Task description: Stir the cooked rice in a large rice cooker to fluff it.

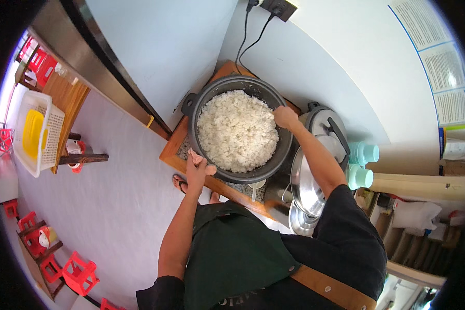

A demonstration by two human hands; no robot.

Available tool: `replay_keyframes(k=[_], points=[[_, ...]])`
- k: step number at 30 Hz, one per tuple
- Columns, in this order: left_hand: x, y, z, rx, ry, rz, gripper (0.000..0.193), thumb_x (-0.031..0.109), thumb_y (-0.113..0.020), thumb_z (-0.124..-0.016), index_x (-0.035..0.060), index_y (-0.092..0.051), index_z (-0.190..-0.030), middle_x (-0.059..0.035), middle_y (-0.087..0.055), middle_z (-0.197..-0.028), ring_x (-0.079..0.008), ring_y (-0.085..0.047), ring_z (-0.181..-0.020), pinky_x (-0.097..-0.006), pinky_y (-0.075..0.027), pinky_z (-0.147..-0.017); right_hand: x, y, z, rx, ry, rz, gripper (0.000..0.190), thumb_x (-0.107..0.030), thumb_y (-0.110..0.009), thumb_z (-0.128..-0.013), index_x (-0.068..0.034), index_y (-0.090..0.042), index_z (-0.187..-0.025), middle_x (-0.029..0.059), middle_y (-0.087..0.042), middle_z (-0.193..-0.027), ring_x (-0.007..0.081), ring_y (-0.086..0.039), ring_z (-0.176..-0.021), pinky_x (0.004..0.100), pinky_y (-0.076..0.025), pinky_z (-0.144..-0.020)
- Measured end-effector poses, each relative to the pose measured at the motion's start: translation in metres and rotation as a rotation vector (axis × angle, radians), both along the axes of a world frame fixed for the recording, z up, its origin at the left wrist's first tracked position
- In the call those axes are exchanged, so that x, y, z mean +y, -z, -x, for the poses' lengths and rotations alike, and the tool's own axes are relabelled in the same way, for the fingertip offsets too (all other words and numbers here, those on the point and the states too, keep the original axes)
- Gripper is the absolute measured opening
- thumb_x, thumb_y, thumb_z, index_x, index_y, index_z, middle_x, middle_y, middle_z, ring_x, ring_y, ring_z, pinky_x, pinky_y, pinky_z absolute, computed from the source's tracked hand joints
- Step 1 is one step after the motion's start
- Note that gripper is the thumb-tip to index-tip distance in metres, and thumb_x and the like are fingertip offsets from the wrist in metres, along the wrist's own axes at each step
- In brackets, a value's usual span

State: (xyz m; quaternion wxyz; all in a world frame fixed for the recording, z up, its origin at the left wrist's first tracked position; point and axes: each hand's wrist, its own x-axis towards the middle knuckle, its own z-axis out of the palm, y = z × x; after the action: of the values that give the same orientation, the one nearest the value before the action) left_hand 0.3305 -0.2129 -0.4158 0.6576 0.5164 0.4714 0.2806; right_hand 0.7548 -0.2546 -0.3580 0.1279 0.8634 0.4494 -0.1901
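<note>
A large dark pot (238, 177) full of cooked white rice (238, 130) stands before me on a wood-edged stand (171, 149). My left hand (196, 177) is closed on a bunched pink cloth (195, 156) beside the pot's lower left rim. At the right side of the pot, my right hand (286, 117) reaches over the rim with curled fingers close to the rice. Whether those fingers grip something is hidden by the hand itself.
Right of the pot stand a lidded cooker (325, 120), a steel lid (304, 182) and stacked mint-green cups (362, 153). Black cords run up to a wall socket (279, 8). At left, a white basket (48, 120) sits on a wooden table (66, 91); red stools (80, 272) stand farther down.
</note>
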Motion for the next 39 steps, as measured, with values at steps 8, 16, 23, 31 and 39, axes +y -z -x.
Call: replay_keyframes(k=[8,16,23,31,39], points=[[-0.001,0.017,0.001,0.046,-0.027,-0.07,0.04,0.012,-0.064,-0.094,-0.0004,-0.052,-0.131,-0.0061,-0.062,-0.11,-0.0145,-0.058,-0.098,-0.0288,-0.048,-0.085,0.065,-0.02,0.036,-0.158,-0.195,-0.076,0.024,-0.014,-0.058,-0.088,-0.003,-0.074,-0.102,0.0196,-0.073,-0.105,0.035,-0.072,-0.094,0.0471,-0.058,-0.081],[-0.001,0.006,0.015,0.084,0.025,0.058,0.07,0.014,-0.064,-0.095,-0.0026,-0.03,-0.154,-0.0102,-0.058,-0.125,-0.0156,-0.058,-0.106,-0.0281,-0.046,-0.092,-0.041,-0.049,0.077,-0.045,-0.157,0.033,0.023,-0.012,-0.058,-0.085,0.0,-0.073,-0.097,0.0218,-0.073,-0.097,0.036,-0.072,-0.093,0.0469,-0.058,-0.08],[0.0,0.023,0.012,0.04,0.029,0.044,0.071,0.018,-0.065,-0.094,-0.0037,-0.031,-0.153,-0.012,-0.058,-0.127,-0.0172,-0.058,-0.108,-0.0293,-0.046,-0.094,-0.089,0.001,0.168,0.085,-0.036,0.02,0.018,-0.014,-0.061,-0.083,0.0,-0.067,-0.093,0.0223,-0.071,-0.088,0.0381,-0.071,-0.085,0.0482,-0.058,-0.072],[-0.001,0.016,0.016,0.021,0.002,-0.063,0.056,0.01,-0.067,-0.091,-0.0053,-0.046,-0.14,-0.0106,-0.06,-0.119,-0.018,-0.059,-0.108,-0.0307,-0.048,-0.092,-0.113,-0.06,0.231,0.27,0.282,-0.33,0.021,-0.018,-0.06,-0.089,0.001,-0.069,-0.09,0.0264,-0.07,-0.086,0.0432,-0.069,-0.084,0.0513,-0.055,-0.075],[-0.03,-0.026,0.057,-0.075,-0.083,0.075,0.036,0.002,-0.059,-0.095,0.0,-0.054,-0.13,-0.0065,-0.062,-0.114,-0.0157,-0.062,-0.1,-0.0295,-0.053,-0.087,-0.176,-0.049,0.229,0.123,0.384,-0.744,0.02,-0.023,-0.056,-0.097,-0.003,-0.056,-0.097,0.023,-0.066,-0.072,0.0448,-0.066,-0.068,0.0568,-0.05,-0.062]])
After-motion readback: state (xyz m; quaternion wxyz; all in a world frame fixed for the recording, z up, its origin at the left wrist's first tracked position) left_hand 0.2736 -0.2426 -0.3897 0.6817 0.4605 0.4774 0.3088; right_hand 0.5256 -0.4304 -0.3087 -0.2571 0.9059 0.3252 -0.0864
